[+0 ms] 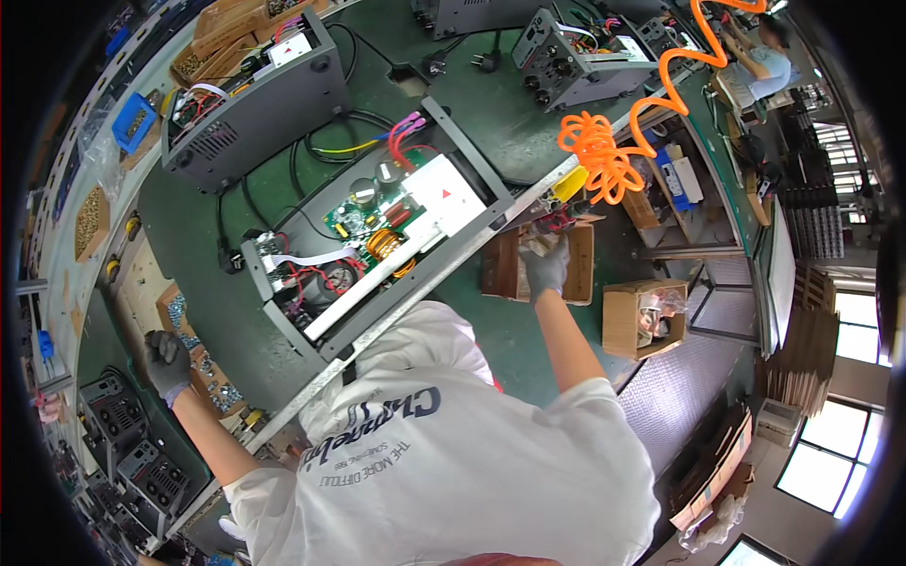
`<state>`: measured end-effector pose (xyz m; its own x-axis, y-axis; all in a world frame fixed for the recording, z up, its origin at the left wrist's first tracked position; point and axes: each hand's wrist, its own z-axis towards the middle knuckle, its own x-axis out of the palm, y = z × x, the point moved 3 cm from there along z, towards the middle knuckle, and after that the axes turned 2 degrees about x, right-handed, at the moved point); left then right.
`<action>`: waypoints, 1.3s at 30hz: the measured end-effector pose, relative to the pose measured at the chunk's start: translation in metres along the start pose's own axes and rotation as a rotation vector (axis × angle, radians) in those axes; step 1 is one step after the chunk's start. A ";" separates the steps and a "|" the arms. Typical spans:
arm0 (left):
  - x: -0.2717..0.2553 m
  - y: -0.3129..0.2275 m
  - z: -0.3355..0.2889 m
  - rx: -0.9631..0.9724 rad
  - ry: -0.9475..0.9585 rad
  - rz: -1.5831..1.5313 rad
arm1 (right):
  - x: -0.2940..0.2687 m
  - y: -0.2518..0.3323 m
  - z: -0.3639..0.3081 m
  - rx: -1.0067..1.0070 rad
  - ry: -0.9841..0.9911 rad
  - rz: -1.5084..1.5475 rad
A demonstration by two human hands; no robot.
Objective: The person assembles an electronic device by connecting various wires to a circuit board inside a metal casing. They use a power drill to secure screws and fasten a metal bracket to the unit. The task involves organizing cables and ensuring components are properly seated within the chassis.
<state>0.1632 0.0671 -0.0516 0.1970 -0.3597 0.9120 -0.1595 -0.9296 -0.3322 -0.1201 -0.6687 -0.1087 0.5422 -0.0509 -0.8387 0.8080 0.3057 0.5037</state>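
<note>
My left hand (167, 364), in a grey glove, is at the left beside a wooden tray of small screws (212, 379). Its fingers are curled in, and whatever they may hold is hidden. Away to the right, my right hand (547, 268), also gloved, is over an open cardboard box (579, 269) below the bench edge. Its fingertips blend into the box's contents and cannot be made out. Between my arms, an opened grey machine chassis (434, 247) lies tilted on the green bench, showing a circuit board (366, 209), a copper coil (385, 247) and coloured wires.
A coiled orange air hose (604, 156) hangs by the bench's right edge. More opened machines (269, 123) stand at the far side, with black power cables around them. A blue bin (135, 123) sits at far left. Another cardboard box (628, 316) is at right. A person (766, 68) sits far right.
</note>
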 end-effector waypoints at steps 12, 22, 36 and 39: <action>0.173 0.126 -0.032 -0.270 0.267 0.076 | -0.042 0.013 0.073 -0.198 0.177 0.955; 0.314 0.305 -0.134 -0.605 0.446 0.698 | -0.262 0.207 0.029 -0.491 0.473 1.791; 0.286 0.317 -0.143 -0.593 0.302 0.787 | -0.243 0.302 -0.012 -0.527 1.024 2.192; 0.283 0.316 -0.140 -0.625 0.260 0.769 | -0.238 0.304 -0.012 -0.555 1.062 2.173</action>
<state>0.0329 -0.3170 0.1350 -0.3757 -0.7431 0.5537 -0.6446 -0.2197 -0.7322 -0.0061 -0.5524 0.2412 -0.2262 0.7302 0.6447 -0.6342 -0.6128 0.4714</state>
